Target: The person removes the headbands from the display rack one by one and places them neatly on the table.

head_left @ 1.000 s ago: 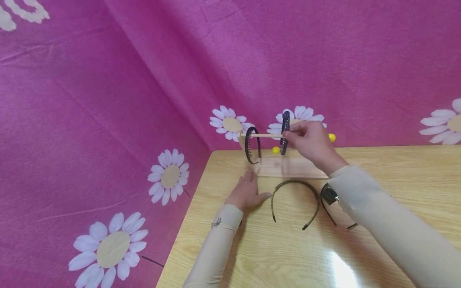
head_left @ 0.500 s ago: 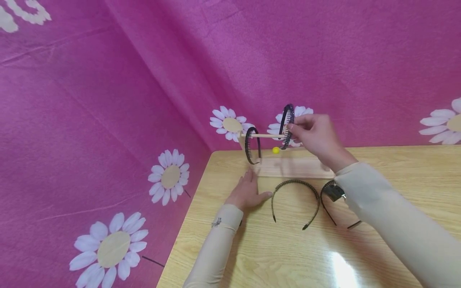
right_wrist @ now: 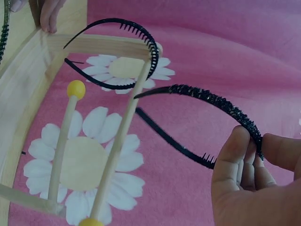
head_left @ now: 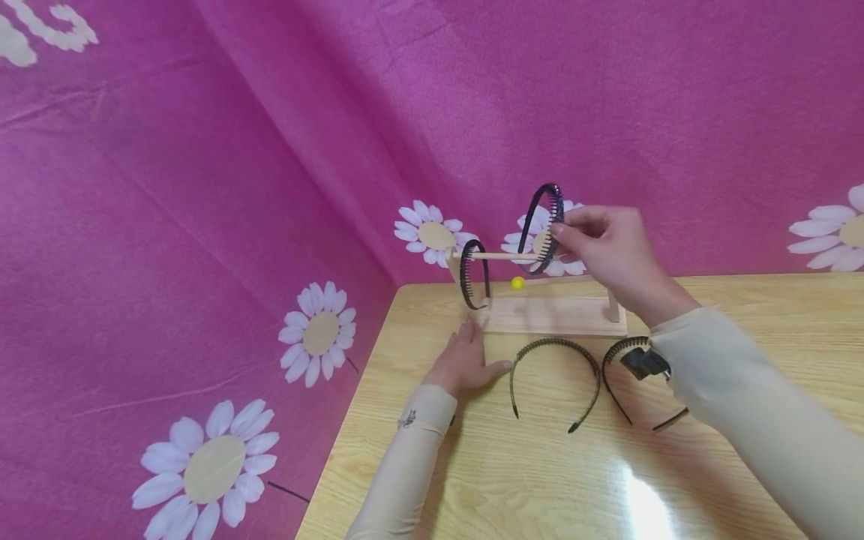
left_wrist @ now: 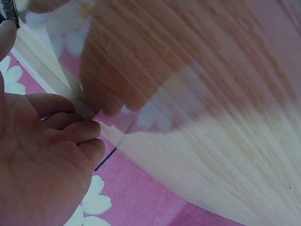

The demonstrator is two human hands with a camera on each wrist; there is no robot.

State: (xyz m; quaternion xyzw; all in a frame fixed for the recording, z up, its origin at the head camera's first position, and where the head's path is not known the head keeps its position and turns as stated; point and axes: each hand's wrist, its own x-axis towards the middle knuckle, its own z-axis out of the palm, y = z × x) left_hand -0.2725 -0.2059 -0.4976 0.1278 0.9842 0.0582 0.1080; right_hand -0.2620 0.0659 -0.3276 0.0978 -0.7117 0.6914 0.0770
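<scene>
My right hand (head_left: 610, 244) pinches a black sparkly headband (head_left: 555, 202) between thumb and fingers, at the top of its arch in the right wrist view. Its two tips point toward the wooden rod (right_wrist: 113, 155) of a small stand and overlap the rod's edge there. Another black toothed headband (head_left: 466, 277) hangs on the left part of that rod. My left hand (head_left: 461, 360) lies on the table, fingers extended, fingertips right at the left front corner of the stand's base (head_left: 550, 319). In the left wrist view its palm (left_wrist: 47, 160) shows, holding nothing.
Two more headbands lie in front of the stand: a brownish coiled one (head_left: 556, 341) and a dark one (head_left: 610, 356), partly covered by my right sleeve (head_left: 702, 367). A yellow ball (head_left: 517, 283) tips a lower rod. Pink flowered cloth (head_left: 607, 112) hangs behind the table.
My right hand has moved up and to the right with the sparkly headband, which has turned from edge-on to show its arch. The left hand stays in place.
</scene>
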